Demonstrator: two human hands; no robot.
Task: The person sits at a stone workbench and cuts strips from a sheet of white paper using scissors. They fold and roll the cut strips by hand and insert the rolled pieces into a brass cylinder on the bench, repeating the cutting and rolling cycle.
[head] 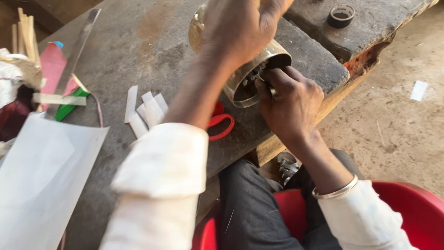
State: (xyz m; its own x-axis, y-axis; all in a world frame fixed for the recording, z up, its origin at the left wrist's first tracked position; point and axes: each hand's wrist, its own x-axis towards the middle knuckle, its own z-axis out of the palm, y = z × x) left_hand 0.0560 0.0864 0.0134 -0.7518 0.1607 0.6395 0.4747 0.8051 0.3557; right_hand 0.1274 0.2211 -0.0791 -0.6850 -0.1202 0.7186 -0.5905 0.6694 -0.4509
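My left hand [240, 28] grips a shiny metal cylinder [259, 74] from above, holding it tilted over the worn wooden workbench [148, 41] with its open end facing me. My right hand [289, 102] is at that open end, fingers pinched on a small metal part inside the rim. Red-handled scissors [221, 121] lie on the bench just under my left forearm. Both sleeves are white, and a metal bangle [335, 190] sits on my right wrist.
Several small white paper strips [145, 111] lie left of the scissors. A large white sheet [41, 171], a long metal ruler [74, 55], pink paper [53, 65] and thin wooden sticks [25, 32] are at the left. A black ring [341, 15] sits at the far right. I sit on a red chair [411, 208].
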